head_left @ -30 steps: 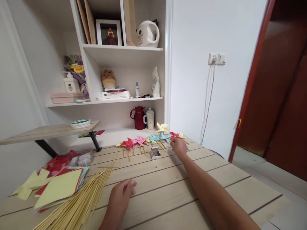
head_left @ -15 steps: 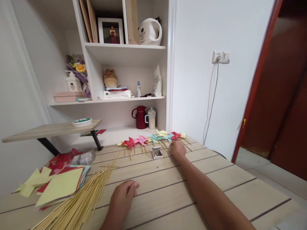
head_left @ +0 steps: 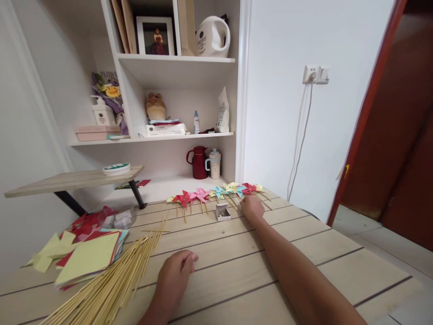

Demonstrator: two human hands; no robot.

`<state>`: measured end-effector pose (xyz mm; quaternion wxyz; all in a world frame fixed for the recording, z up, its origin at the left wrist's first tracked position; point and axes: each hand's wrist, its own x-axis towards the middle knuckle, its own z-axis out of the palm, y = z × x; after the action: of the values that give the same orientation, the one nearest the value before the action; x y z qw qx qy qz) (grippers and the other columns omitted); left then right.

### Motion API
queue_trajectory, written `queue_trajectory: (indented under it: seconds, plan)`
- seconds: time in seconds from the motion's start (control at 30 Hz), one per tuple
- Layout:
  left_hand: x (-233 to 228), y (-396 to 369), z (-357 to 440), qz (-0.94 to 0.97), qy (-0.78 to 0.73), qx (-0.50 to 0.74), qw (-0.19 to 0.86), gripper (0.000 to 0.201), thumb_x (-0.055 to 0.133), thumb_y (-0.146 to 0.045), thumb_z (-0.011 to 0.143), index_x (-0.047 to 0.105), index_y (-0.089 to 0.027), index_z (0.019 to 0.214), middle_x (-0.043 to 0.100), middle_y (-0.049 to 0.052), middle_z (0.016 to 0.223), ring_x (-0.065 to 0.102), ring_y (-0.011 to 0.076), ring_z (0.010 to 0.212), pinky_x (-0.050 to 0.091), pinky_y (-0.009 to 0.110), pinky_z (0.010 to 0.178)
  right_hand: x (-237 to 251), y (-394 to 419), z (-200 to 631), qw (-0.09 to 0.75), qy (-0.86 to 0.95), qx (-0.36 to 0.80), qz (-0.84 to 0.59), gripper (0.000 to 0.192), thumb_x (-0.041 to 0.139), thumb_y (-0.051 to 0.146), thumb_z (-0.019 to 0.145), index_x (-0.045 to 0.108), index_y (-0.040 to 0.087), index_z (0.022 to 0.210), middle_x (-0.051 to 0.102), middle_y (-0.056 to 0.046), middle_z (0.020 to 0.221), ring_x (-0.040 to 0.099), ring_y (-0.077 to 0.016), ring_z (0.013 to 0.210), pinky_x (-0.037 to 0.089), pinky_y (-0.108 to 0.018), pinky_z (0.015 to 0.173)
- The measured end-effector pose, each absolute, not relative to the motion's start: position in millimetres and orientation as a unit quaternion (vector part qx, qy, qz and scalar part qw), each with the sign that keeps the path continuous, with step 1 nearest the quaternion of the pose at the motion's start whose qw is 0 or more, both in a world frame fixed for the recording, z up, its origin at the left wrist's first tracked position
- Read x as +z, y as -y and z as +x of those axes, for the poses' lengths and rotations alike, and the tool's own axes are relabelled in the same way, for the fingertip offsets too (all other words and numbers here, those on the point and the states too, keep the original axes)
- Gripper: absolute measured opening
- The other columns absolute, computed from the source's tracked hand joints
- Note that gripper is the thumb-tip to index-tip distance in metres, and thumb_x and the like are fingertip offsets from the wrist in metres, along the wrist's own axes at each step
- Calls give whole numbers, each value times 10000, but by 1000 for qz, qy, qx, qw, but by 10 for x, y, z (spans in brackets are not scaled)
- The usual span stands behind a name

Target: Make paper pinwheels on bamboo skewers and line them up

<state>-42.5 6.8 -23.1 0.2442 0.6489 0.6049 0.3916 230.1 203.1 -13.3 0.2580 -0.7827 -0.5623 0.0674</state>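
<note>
A row of paper pinwheels (head_left: 216, 194) on thin sticks, red, pink, blue and yellow, lies along the far edge of the wooden table (head_left: 304, 253). My right hand (head_left: 252, 207) is stretched out to the right end of that row, knuckles up, fingers curled by the sticks; whether it grips one is hidden. Just left of it stands a small open box (head_left: 222, 212) of pins. My left hand (head_left: 176, 275) rests near me on the table, fingers curled under, holding nothing. A bundle of bamboo sticks (head_left: 111, 280) lies left of it, beside stacked coloured paper squares (head_left: 88, 255).
A white shelf unit behind the table holds a red jug (head_left: 197, 162) and a mug (head_left: 214, 163). A raised wooden board (head_left: 74, 179) with a tape roll (head_left: 116, 169) stands at the left. A clear bag (head_left: 118, 218) lies near it. A doorway opens at right.
The yellow pinwheel that stood raised above the row now lies flat in it. My right hand has drawn back slightly from the row. My left hand stays put.
</note>
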Motion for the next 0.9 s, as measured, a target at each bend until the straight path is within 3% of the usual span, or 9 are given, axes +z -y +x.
queue_trajectory:
  seconds: [0.17,0.33,0.53,0.63,0.73,0.9]
  plan:
    - [-214,-58,-426,653,-605,383,246,333,489,-419,839,735,-212,751,678,39,656,633,248,722,411,300,700,-132,-2016,2317,264,564,76,-779,200,588,318,936,687,159,1008,693,-93,1076,648,-224,1025,521,-395,864]
    - [-235,-69,-430,671,-601,370,226,347,473,-412,856,726,-217,720,661,30,633,618,238,697,395,290,670,-106,-1954,2329,291,563,72,-770,314,581,343,950,585,180,1218,609,-88,1235,630,-215,1036,546,-425,879]
    - [-255,-98,-437,674,-601,363,229,355,463,-415,858,719,-212,719,652,24,623,615,232,689,387,289,667,-72,-1835,2334,368,556,47,-744,288,573,333,956,592,205,1213,596,-86,1263,624,-208,1050,545,-409,888]
    - [-266,-94,-436,674,-605,358,230,370,437,-413,867,725,-199,773,667,29,657,624,228,707,393,290,674,-6,-1779,2335,428,546,33,-719,263,555,350,962,621,187,1157,635,-83,1185,636,-200,996,543,-398,863]
    - [-274,-60,-416,670,-612,349,233,388,415,-393,868,729,-178,792,685,39,686,625,217,710,396,288,663,116,-1714,2299,502,539,22,-676,362,440,379,975,698,131,1031,708,-123,945,641,-251,887,500,-393,799]
    - [-265,-31,-393,665,-621,343,235,379,406,-343,872,746,-181,831,711,25,708,625,187,687,403,272,639,312,-1477,1972,617,588,55,-519,408,490,476,909,710,148,1012,721,-80,877,628,-203,772,471,-307,732]
